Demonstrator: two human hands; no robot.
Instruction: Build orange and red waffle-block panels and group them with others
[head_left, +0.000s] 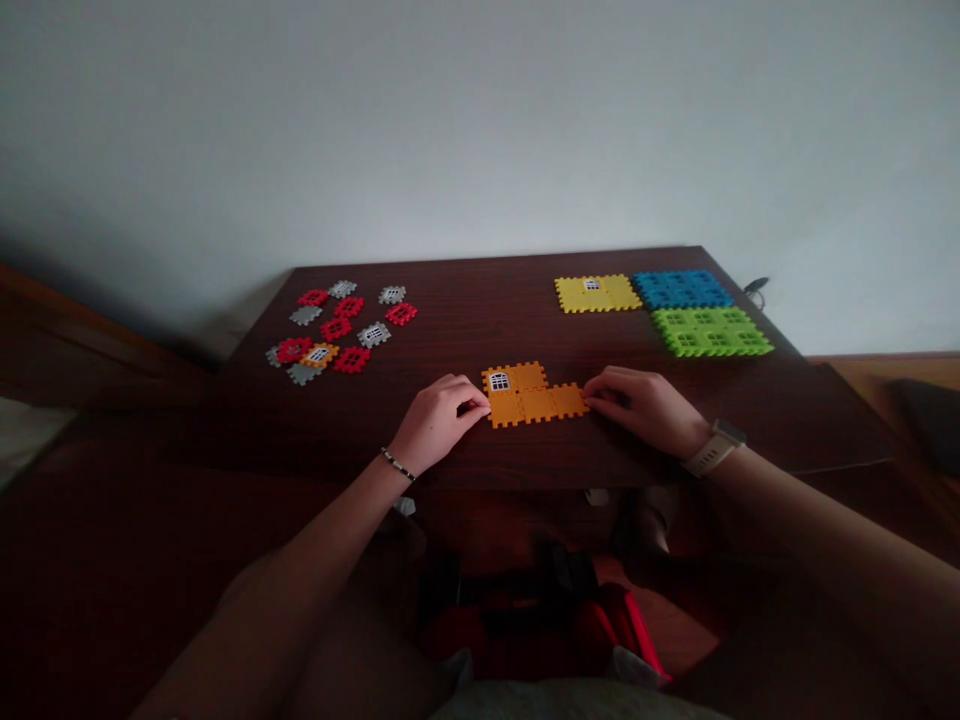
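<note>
Flat orange interlocking waffle-block panels (pixel 529 398) lie joined in an L-like shape at the middle of the dark wood table (pixel 480 325), and one panel has a white window. My left hand (pixel 442 420) grips their left edge with curled fingers. At the right end, my right hand (pixel 637 408) pinches the panels with its fingertips. Further back on the right lie a yellow panel (pixel 598 293) with a small window, a blue panel (pixel 681 290) and a green panel (pixel 711 332).
Several small red and grey waffle pieces (pixel 336 328) lie scattered at the back left of the table. A dark cable (pixel 756 288) sits behind its back right corner. A pale wall rises behind, and the table's near edge runs just below my hands.
</note>
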